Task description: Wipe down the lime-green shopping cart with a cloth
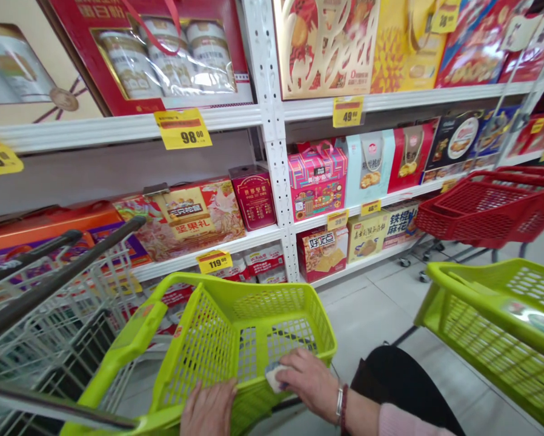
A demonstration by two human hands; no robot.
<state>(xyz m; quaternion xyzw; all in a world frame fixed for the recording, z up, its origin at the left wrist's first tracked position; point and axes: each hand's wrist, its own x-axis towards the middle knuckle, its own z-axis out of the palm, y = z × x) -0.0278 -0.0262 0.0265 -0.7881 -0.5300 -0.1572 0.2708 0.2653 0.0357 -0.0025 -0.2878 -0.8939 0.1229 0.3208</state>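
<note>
Left grip (209, 410) rests over the lime-green shopping cart (258, 290) rim, can't tell if clamped, while my right grip (312, 384) pinches a white wad (274, 379) that slackened fingers could drop.

Two green carts (254, 286) (481, 295), one cloth (273, 379)

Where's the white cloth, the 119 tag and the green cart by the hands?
Cloth (273, 378), head view: visible white part.
119 tag (214, 262), head view: its middle.
Green cart (254, 289), head view: its far rim.
</note>
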